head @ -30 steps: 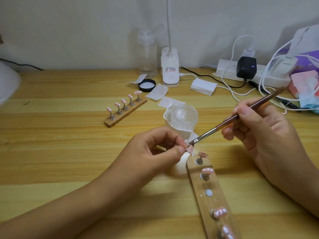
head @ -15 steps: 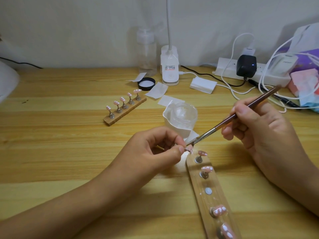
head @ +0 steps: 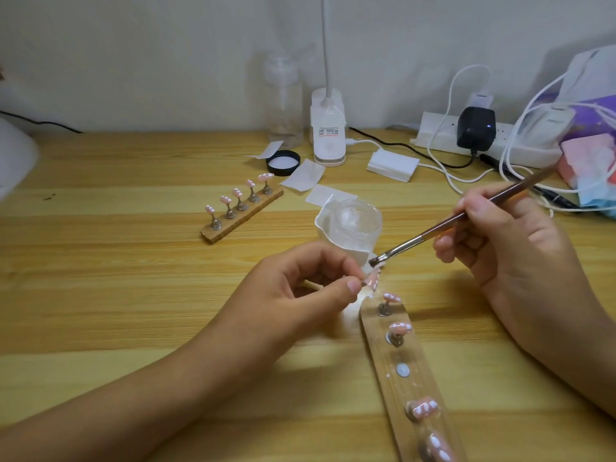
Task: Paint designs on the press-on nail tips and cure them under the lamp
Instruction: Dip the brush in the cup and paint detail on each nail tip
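- Standing along the back of the table (head: 100, 278) are a clear bottle (head: 283, 101), a white lamp base (head: 328, 135) with a thin neck, and a power strip (head: 436, 135) carrying a black adapter (head: 475, 126) and loose white cables.
- Nearer to me lie a black lid (head: 283, 162), flat white wipes (head: 303, 178) and the far holder (head: 241, 211), which carries 5 pink tips on small metal stands.
- A clear jar (head: 356, 225), wrapped in something white, sits just behind my hands. The brush crosses in front of its lower right side.
- My left hand (head: 310, 285) pinches the nail tip (head: 371, 281) between thumb and forefinger. The tip pokes out to the right of my thumbnail, just above the top end of the near holder (head: 410, 388).
- My right hand (head: 506, 248) grips the brush (head: 466, 215) like a pen, fingers curled round its handle. The bristles sit just above the nail tip, and I cannot tell whether they touch it.
- The near holder runs from under the nail tip toward the lower edge. It bears 4 tips on stands and 1 bare round disc (head: 402, 370) between the 2nd and 3rd.
- The nail tip is small, glossy and pink, with white marks along 1 edge.
- The brush has a reddish-brown handle, a silver ferrule and short dark bristles.
- Both holders are plain wooden strips, and the table is pale wood with a streaky grain.
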A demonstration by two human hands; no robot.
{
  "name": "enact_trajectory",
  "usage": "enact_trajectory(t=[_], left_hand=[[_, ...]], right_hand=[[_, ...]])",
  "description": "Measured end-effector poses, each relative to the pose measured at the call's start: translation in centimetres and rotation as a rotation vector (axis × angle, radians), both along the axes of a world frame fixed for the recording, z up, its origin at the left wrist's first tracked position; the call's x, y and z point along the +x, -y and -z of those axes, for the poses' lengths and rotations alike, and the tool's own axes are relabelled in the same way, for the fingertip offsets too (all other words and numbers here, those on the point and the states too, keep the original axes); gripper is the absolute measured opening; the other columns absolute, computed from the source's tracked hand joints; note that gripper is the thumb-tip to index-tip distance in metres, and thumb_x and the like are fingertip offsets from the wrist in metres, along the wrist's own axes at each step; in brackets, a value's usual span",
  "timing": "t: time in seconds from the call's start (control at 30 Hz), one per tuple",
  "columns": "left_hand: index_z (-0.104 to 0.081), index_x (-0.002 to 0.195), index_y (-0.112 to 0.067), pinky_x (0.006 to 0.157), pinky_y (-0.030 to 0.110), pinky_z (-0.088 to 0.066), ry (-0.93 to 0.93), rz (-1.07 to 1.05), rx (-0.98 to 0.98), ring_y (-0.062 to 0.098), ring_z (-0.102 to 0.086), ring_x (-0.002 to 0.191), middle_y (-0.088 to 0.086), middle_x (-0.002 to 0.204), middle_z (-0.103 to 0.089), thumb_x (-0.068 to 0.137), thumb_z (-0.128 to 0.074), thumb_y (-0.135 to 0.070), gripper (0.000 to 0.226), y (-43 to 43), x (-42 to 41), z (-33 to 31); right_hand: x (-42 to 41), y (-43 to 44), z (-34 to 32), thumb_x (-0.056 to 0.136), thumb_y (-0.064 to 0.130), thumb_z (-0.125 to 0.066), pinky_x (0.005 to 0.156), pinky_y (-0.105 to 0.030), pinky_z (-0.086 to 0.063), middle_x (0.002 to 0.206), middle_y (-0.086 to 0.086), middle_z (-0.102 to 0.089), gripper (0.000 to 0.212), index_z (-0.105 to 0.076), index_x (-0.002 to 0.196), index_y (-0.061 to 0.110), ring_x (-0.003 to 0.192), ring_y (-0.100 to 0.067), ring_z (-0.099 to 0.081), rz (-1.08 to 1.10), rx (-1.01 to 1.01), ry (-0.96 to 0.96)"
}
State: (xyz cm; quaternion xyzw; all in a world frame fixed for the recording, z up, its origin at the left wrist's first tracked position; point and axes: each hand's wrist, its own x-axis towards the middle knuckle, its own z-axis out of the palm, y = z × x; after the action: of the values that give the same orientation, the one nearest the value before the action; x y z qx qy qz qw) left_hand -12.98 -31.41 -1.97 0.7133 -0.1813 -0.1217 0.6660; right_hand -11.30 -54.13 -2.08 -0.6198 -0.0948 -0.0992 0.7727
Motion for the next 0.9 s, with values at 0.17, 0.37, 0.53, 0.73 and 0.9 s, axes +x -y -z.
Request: enact_trajectory(t=[0.17,0.37,0.53,0.73,0.9], left_hand=[[-0.076,0.087,-0.026,0.07,0.011,-0.046,-0.025,-0.039,-0.001,0.002,-0.061,0.078,0.0,0.09,-0.074,0.078,-0.07,-0.029,0.011,0.07,-0.02,-0.03],[-0.077,0.083,-0.033,0.068,0.011,-0.048,-0.056,-0.051,0.002,0.0,-0.062,0.074,-0.009,0.08,-0.073,0.074,-0.074,-0.029,0.01,0.08,-0.02,0.1],[-0.076,0.079,-0.034,0.067,0.015,-0.046,-0.054,-0.068,0.012,0.003,-0.059,0.072,-0.008,0.077,-0.071,0.073,-0.073,-0.029,0.008,0.13,-0.04,0.05],[-0.075,0.079,-0.023,0.063,0.01,-0.046,-0.067,-0.048,-0.022,-0.003,-0.059,0.066,-0.015,0.074,-0.072,0.074,-0.071,-0.021,0.006,0.24,-0.03,-0.14],[-0.074,0.078,-0.02,0.064,0.015,-0.048,-0.082,-0.061,-0.035,0.005,-0.058,0.064,-0.007,0.07,-0.069,0.073,-0.073,-0.021,0.005,0.1,-0.03,-0.01]], right_hand=[[0.04,-0.01,-0.38,0.093,0.016,-0.048,0.058,-0.02,-0.052,0.067,0.004,-0.065,0.03,-0.071,0.075,0.026,0.062,-0.009,-0.063,-0.021,0.137,-0.002],[0.06,-0.27,-0.45,0.088,0.017,-0.05,0.055,-0.02,-0.05,0.065,0.003,-0.062,0.027,-0.069,0.07,0.024,0.056,-0.01,-0.06,-0.037,0.13,-0.031],[-0.16,-0.35,-0.44,0.088,0.017,-0.05,0.056,-0.02,-0.051,0.064,0.0,-0.064,0.029,-0.07,0.07,0.026,0.057,-0.012,-0.061,-0.075,0.081,-0.014],[-0.03,-0.24,-0.11,0.09,0.018,-0.052,0.058,-0.022,-0.052,0.066,-0.002,-0.066,0.027,-0.07,0.074,0.029,0.059,-0.015,-0.064,-0.07,0.026,-0.008],[0.19,-0.12,0.04,0.091,0.019,-0.054,0.059,-0.022,-0.053,0.071,0.003,-0.067,0.025,-0.07,0.077,0.031,0.063,-0.014,-0.065,-0.007,0.004,-0.006]])
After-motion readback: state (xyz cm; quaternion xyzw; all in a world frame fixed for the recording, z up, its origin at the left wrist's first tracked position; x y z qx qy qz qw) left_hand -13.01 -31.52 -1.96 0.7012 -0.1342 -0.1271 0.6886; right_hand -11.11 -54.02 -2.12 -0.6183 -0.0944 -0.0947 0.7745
